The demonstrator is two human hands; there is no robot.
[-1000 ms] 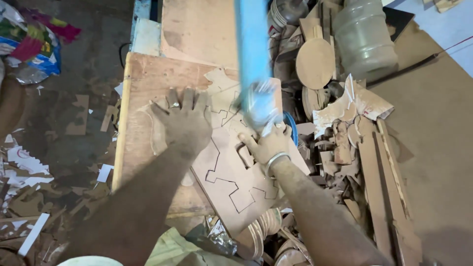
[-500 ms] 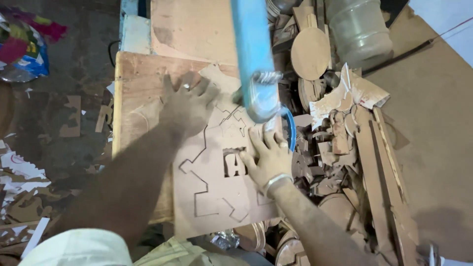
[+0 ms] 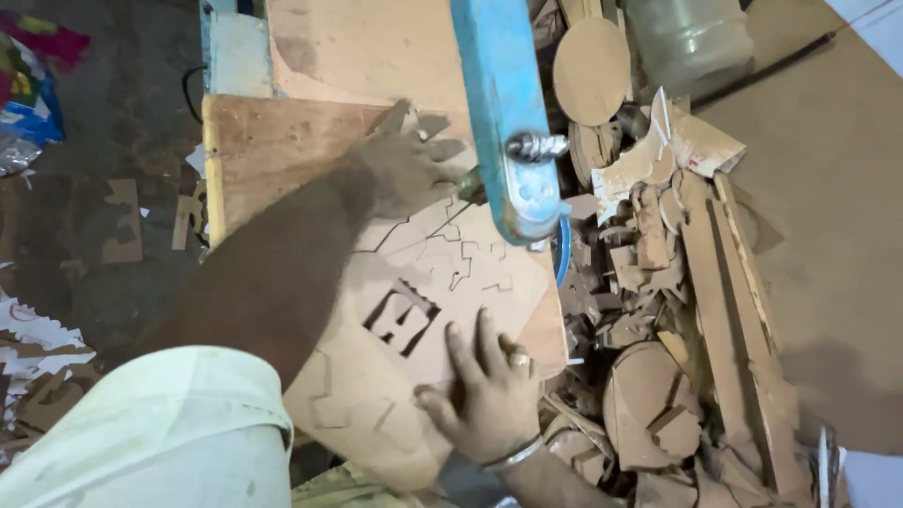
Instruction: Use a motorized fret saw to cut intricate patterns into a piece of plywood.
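Fibreboard sheet (image 3: 442, 310) is lying under both flat, spread hands, left hand (image 3: 409, 165) and right hand (image 3: 484, 390), beside the blue saw arm (image 3: 503, 113).

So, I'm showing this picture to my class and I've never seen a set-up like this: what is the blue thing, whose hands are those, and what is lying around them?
The view comes from a camera worn on the person's head, looking down at their own arms. The blue arm looks like the upper part of a cutting machine, probably a saw, standing over a wooden table. On the table lies a thin brown board with zigzag lines and a cut-out shape. The left hand presses flat on its far end, the right hand on its near end. To the right lies a heap of board offcuts, with round pieces among them.
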